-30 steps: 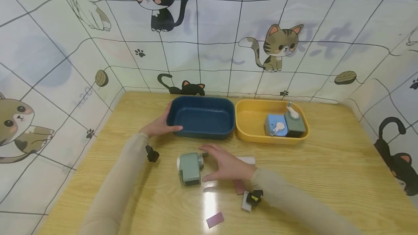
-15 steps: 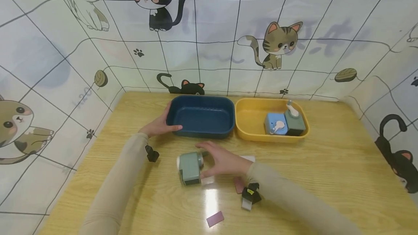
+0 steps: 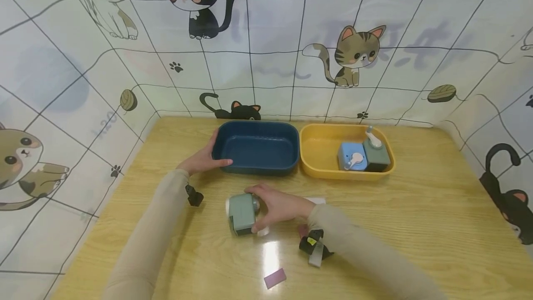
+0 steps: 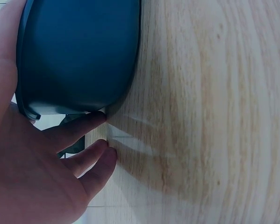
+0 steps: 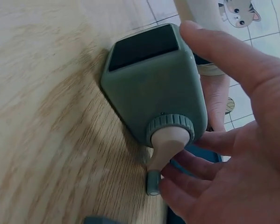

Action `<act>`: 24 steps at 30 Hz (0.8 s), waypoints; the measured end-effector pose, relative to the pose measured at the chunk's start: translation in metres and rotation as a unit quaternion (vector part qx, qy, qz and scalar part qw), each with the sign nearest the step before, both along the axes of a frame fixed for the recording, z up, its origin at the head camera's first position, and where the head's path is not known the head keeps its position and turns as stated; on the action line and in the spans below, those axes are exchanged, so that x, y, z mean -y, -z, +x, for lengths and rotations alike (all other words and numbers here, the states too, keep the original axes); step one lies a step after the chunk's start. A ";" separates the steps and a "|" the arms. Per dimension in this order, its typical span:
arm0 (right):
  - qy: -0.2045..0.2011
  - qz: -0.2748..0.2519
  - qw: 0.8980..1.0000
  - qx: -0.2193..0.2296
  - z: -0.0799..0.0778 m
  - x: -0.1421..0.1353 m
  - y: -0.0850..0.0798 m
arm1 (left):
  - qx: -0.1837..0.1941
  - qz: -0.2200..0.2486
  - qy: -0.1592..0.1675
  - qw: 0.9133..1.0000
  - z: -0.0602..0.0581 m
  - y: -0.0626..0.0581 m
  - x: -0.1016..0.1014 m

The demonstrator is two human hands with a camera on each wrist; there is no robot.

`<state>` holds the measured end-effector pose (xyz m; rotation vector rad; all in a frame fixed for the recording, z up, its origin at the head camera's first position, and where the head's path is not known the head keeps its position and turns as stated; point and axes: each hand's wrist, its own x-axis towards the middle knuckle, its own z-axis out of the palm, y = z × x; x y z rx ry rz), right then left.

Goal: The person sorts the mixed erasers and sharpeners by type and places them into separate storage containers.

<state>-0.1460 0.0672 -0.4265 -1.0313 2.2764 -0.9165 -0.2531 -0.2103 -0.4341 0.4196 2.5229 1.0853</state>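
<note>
A green hand-crank pencil sharpener (image 3: 241,212) lies on the wooden table, its crank side toward my right hand (image 3: 281,205). The right thumb touches its near corner and the fingers spread past its far side, round the crank. In the right wrist view the sharpener (image 5: 154,88) shows a ribbed collar, a pale crank arm and a dark panel. How firmly the fingers press on it is unclear. My left hand (image 3: 203,159) rests against the left end of the dark blue bin (image 3: 256,171), thumb along the front wall, fingers at the side.
Right of the blue bin stands a yellow bin (image 3: 320,173) holding a blue sharpener (image 3: 350,154) and another green sharpener (image 3: 376,159). Near the right forearm lie a white strip (image 3: 318,201) and a grey piece (image 3: 316,256). A pink rectangle (image 3: 275,278) lies closer. Cat-patterned sheeting surrounds the table.
My right hand has moved left, its thumb and fingers coming round the green sharpener. The left hand keeps its place at the blue bin.
</note>
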 end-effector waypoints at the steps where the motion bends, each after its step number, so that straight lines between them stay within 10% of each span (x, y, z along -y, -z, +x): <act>1: -0.002 -0.004 1.000 0.001 0.000 0.000 0.001 | 0.000 0.002 0.000 1.000 0.000 0.000 0.000; 24: 0.012 -0.077 0.996 0.047 0.002 0.013 0.019 | -0.005 0.002 -0.004 1.000 0.003 -0.002 -0.001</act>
